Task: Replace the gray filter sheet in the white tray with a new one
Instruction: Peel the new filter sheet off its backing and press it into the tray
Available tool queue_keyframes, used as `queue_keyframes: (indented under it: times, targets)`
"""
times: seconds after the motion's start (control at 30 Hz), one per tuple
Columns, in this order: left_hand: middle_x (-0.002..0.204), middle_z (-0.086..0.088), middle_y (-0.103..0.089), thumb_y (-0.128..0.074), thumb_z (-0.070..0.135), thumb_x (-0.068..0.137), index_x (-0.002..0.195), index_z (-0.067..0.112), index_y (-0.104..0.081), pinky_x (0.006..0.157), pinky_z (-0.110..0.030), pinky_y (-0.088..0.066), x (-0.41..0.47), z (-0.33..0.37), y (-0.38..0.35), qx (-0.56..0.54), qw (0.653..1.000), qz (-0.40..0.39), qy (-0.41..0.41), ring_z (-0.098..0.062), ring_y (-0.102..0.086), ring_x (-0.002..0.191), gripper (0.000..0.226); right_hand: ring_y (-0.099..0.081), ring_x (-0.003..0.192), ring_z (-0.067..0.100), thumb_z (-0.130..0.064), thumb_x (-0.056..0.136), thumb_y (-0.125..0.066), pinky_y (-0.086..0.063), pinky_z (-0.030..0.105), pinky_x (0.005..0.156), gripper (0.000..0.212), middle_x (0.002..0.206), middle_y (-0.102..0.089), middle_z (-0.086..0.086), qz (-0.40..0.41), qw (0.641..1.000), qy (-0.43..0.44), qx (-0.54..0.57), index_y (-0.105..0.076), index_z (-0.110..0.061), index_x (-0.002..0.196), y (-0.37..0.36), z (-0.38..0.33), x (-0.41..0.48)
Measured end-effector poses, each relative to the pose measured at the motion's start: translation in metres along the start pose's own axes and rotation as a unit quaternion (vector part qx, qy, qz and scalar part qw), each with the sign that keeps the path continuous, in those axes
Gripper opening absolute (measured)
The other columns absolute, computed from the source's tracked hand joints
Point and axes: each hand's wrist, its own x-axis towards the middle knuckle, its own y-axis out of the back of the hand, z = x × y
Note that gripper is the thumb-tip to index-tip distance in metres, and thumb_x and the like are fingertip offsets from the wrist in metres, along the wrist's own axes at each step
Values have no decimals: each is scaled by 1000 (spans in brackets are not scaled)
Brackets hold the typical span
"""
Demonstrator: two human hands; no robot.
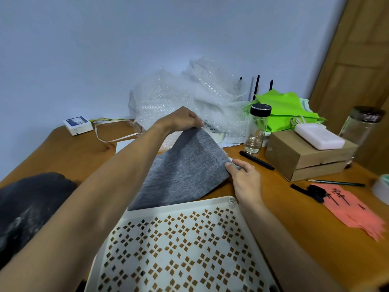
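A white tray (pixel 168 209) with diamond-shaped cut-outs lies at the near edge of the wooden table, bare inside. Just beyond its far rim a gray filter sheet (pixel 183 171) is held up off the table, tilted. My left hand (pixel 183 120) pinches the sheet's raised top corner. My right hand (pixel 244 178) grips its right corner, low near the tabletop. The sheet's lower edge hangs behind the tray's far rim. A dark, dusty sheet (pixel 29 207) lies at the left of the table.
Bubble wrap (pixel 189 102) is piled at the back. To the right stand a glass bottle (pixel 256 129), a cardboard box (pixel 303 159) with a white pack on it, a jar (pixel 360 125), a black marker (pixel 256 160), a pencil and pink paper (pixel 357 211). A white device (pixel 77 123) sits back left.
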Motion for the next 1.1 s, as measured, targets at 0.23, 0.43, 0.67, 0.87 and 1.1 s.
queue_keyframes:
  times: [0.23, 0.43, 0.67, 0.87, 1.1]
  targets:
    - [94, 3, -65, -63, -3, 82, 108, 19, -78, 68, -18, -48, -5, 11, 3, 56, 998, -2, -9, -11, -62, 83, 36, -68, 90, 0, 1, 92, -68, -53, 16, 77, 48, 94, -73, -10, 0, 998, -5, 62, -60, -16, 136, 3, 4, 2]
    - [98, -4, -75, -62, -2, 82, 95, 12, -80, 79, -33, -59, -7, 14, 0, 135, 991, 12, -23, -19, -70, 91, 26, -64, 89, 4, -9, 86, -78, -49, 22, 83, 56, 97, -70, 0, -7, 1000, -22, 13, -57, -9, 137, 2, 4, 7]
    - [79, 6, -67, -63, 4, 82, 82, 13, -72, 60, -21, -44, -13, 22, -3, 185, 981, 21, -54, -14, -62, 80, 13, -71, 93, 16, -38, 77, -79, -58, 46, 91, 28, 94, -75, -7, -4, 993, -15, -114, -78, -23, 100, -2, 10, 14]
    - [87, 4, -65, -56, 4, 83, 81, 21, -62, 66, -23, -43, -11, 26, -12, 197, 977, 27, -74, -20, -63, 90, 18, -69, 95, 16, -44, 82, -70, -57, 41, 85, 24, 100, -74, -2, -56, 987, -11, -152, -73, -21, 91, 0, 3, 21]
    - [125, -9, -57, -65, 17, 87, 126, 13, -54, 93, -39, -49, -17, 21, -34, 237, 962, 86, -108, -24, -59, 111, 41, -73, 87, 23, -15, 100, -58, -62, 27, 57, 14, 103, -70, 8, -107, 983, -89, -123, -67, -8, 109, 9, 0, 43]
